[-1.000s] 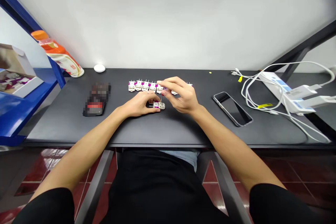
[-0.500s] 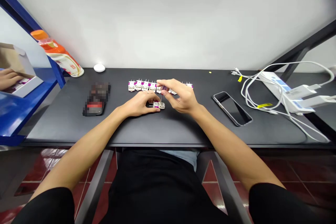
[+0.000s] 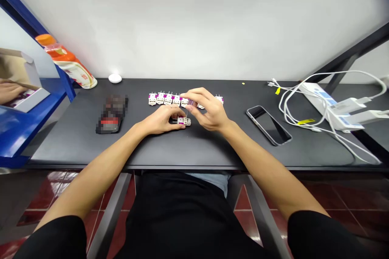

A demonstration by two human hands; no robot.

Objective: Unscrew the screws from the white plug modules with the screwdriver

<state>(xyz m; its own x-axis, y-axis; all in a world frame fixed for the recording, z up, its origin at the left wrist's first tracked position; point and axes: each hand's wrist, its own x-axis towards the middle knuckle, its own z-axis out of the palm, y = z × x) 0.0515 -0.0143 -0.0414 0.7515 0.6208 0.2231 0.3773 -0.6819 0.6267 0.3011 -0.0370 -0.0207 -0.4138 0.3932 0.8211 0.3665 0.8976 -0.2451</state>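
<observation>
The left hand [image 3: 162, 120] rests on the black tabletop [image 3: 188, 149], its thumb and fingers closed to a narrow gap around one small white-and-purple electrical module [image 3: 184, 121]. This module lies on its own near the middle of the table, metal pins pointing left toward the palm, its right end projecting beyond the fingertips.

The right hand [image 3: 212, 109] is raised just right of it, thumb and fingertips pinched on the handle of a small screwdriver [image 3: 191, 103]. The thin shaft slopes down to the module; whether the tip is seated in a screw cannot be told.

Behind both hands stands a row of similar modules [image 3: 168, 99], pins toward the wall, partly hidden by the right hand. A smartphone [image 3: 269, 125] lies to the right, near a white power strip [image 3: 331, 107] with looped cables. At far left, another person's hand [image 3: 11, 91] is inside an open carton [image 3: 35, 98].
</observation>
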